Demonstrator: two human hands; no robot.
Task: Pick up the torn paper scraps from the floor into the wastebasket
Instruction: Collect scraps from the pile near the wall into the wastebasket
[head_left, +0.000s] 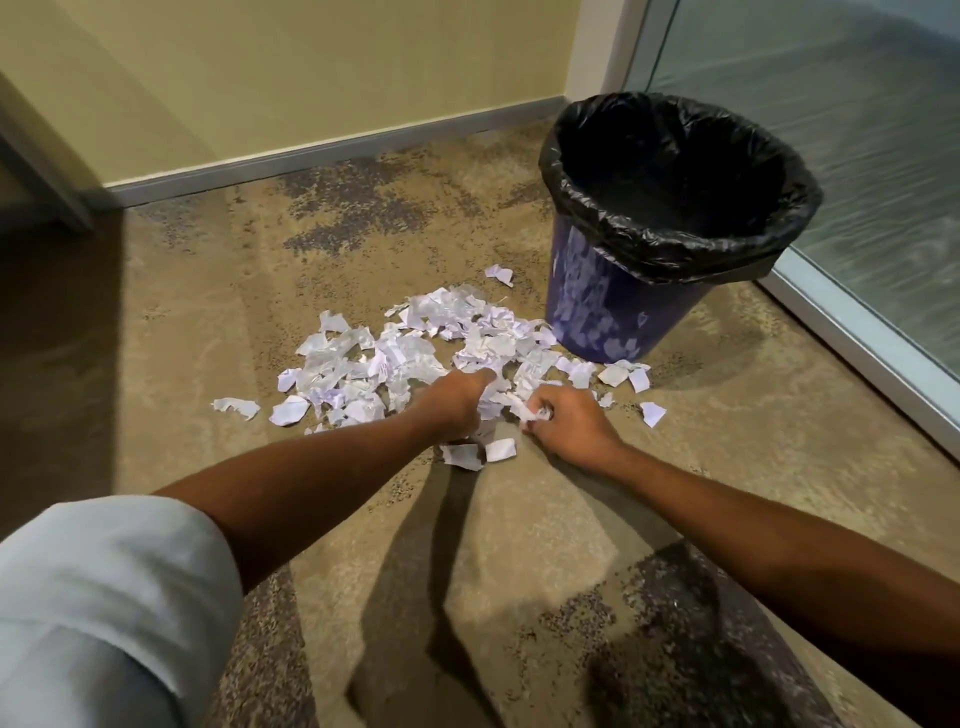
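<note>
Carpeted corner floor (249, 270) — left hand (462, 400) and right hand (569, 423) close together, each clenched on paper scraps (415, 343) — bunching handfuls for the nearby wastebasket (613, 317).

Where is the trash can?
In the head view, the wastebasket stands on the carpet at upper right, near the glass panel, with the pile of paper scraps spreading from its base to the left.

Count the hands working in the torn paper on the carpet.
2: the left hand grips torn white paper scraps at the pile's near edge; the right hand, beside it, grips crumpled ones.
</note>
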